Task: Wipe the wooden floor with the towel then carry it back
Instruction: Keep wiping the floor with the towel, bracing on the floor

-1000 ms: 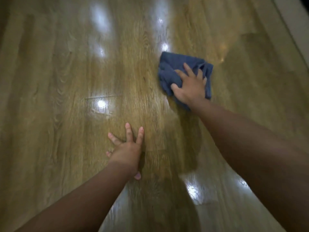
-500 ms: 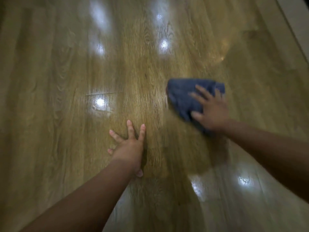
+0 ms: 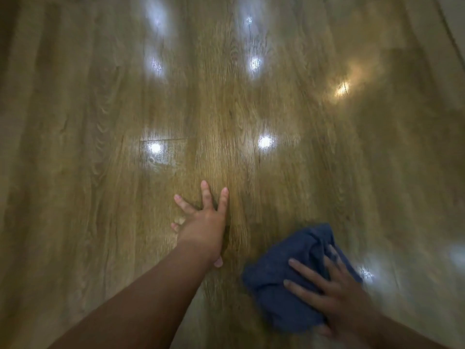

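Since a second before, my right hand (image 3: 339, 298) had dragged the blue towel (image 3: 281, 278) from far ahead back toward me, so the cloth lay just right of my left hand (image 3: 203, 222) and nearer to me. That left hand had stayed planted on the wooden floor (image 3: 100, 172), fingers splayed flat, holding nothing. The right pressed straight, spread fingers onto the bunched cloth rather than gripping it, as far as the motion blur let me judge. To wipe well, I reckoned on keeping the palm's weight over the towel's middle, flattening the bunch and overlapping each stroke with the last.
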Demonstrator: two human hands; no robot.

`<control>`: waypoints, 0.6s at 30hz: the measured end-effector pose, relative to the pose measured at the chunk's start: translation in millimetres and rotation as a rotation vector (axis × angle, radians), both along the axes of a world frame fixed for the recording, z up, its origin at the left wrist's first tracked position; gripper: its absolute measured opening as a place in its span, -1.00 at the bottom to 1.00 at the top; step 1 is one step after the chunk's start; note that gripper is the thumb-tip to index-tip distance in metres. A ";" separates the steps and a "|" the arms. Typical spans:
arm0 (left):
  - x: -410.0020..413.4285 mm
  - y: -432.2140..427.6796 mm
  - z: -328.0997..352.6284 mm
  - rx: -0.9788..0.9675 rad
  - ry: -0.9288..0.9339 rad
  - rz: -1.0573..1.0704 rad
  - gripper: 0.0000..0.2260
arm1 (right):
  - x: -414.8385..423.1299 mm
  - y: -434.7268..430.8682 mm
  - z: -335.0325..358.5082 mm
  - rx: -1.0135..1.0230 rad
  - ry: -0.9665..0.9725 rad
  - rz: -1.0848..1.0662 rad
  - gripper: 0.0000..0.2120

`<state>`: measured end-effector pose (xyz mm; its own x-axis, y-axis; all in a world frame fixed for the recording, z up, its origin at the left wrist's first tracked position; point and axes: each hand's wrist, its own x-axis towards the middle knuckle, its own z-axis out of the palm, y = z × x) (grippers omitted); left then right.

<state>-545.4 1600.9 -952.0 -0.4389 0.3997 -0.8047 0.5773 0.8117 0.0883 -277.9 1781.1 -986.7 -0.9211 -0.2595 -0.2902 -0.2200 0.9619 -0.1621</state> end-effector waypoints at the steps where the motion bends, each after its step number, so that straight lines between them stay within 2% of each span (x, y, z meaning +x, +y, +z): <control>1: -0.2 -0.6 -0.7 0.000 -0.004 0.002 0.39 | -16.7 24.7 1.4 -0.007 0.002 0.136 -0.34; 3: -0.7 -0.8 -2.0 0.002 0.001 -0.008 0.39 | -70.1 76.2 2.7 -0.025 0.085 0.245 -0.34; 5: -0.9 -1.3 -2.8 0.004 0.005 -0.005 0.39 | -140.1 134.0 -0.5 0.049 0.213 0.157 -0.36; 7: -0.5 -2.2 -2.5 0.001 0.013 -0.012 0.39 | -214.8 175.4 3.6 0.052 0.223 -0.155 -0.26; 8: -0.3 -2.2 -2.1 0.000 0.019 -0.021 0.39 | -248.3 183.2 7.2 0.039 0.183 -0.388 -0.22; 10: -0.5 -2.8 -1.7 0.001 0.026 -0.033 0.38 | -300.1 167.9 6.1 0.007 0.146 -0.866 -0.28; 12: -0.8 -2.8 -0.6 -0.010 0.028 -0.040 0.38 | -323.6 130.1 3.0 -0.049 0.150 -1.077 -0.36; 14: -1.2 -1.4 0.9 -0.026 0.026 -0.050 0.38 | -308.6 95.0 1.1 -0.044 0.166 -1.027 -0.36; 16: -1.9 -0.3 1.6 -0.026 0.026 -0.048 0.37 | -264.3 68.0 2.5 -0.053 0.146 -0.809 -0.33; 18: -1.1 -0.1 1.8 -0.023 0.021 -0.035 0.37 | -204.5 37.0 7.7 -0.075 0.136 -0.678 -0.30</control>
<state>-546.4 1600.8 -950.2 -0.4418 0.3970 -0.8045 0.6072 0.7924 0.0576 -482.5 1818.1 -979.1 -0.9141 0.3709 -0.1641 0.4020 0.8817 -0.2468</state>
